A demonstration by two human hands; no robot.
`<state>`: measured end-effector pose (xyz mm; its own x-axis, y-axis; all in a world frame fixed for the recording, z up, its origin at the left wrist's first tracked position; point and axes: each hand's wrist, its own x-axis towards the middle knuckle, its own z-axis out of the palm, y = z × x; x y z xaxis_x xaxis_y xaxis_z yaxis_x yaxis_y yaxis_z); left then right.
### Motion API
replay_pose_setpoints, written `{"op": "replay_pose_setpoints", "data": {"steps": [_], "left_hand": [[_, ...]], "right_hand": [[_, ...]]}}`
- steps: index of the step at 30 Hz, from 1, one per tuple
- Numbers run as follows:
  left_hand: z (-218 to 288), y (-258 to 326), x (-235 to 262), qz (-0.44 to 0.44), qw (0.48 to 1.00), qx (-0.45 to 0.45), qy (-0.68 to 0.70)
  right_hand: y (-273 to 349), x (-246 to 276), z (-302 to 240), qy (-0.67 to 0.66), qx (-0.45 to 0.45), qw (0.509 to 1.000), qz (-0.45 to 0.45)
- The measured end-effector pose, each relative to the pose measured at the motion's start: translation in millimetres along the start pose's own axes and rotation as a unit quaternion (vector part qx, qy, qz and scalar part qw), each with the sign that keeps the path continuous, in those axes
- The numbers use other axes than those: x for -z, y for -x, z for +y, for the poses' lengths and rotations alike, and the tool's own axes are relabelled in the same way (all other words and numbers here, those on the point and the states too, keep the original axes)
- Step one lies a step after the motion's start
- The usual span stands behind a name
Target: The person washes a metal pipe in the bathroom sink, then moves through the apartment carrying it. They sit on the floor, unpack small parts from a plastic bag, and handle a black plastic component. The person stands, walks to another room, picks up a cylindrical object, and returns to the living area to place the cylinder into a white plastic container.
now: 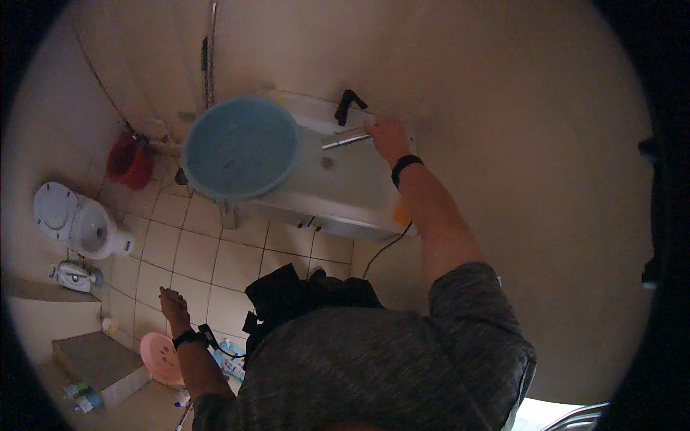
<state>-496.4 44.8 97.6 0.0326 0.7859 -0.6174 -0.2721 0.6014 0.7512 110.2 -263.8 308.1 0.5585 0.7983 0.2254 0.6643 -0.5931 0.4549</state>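
- From my remote feed, the chrome faucet [346,138] reaches over the white sink [359,188], near the drain [328,164].
- I see the right hand [388,140] at the faucet's right end; I can't tell whether its fingers close around it.
- Black angled fixture [346,108] just behind.
- Blue-green washbasin [242,149] on the sink's left side.
- Left hand [175,307] hangs low above the tiled floor [195,255]; its grip I can't tell.
- Farther left, white toilet [91,233], red bucket [129,164].

The basin [242,149] rests on the sink [359,190], right of the bucket [130,161] and toilet [92,227].
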Motion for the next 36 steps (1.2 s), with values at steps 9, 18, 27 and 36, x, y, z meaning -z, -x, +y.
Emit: {"op": "replay_pose_setpoints", "data": {"steps": [9, 18, 27, 36], "left_hand": [[8, -13, -11, -0.079, 0.995, -0.022, -0.055], [15, 3, -31, -0.114, 0.988, -0.017, -0.1], [18, 7, -28, -0.032, 0.987, -0.015, -0.156], [24, 28, -23, -0.043, 0.991, -0.02, -0.128]], "right_hand": [[15, 44, 42, -0.381, -0.163, 0.893, 0.175], [23, 51, 45, -0.768, -0.33, 0.502, 0.221], [18, 7, 15, -0.821, -0.368, 0.344, 0.269], [4, -8, 9, -0.86, -0.445, 0.076, 0.237]]}}
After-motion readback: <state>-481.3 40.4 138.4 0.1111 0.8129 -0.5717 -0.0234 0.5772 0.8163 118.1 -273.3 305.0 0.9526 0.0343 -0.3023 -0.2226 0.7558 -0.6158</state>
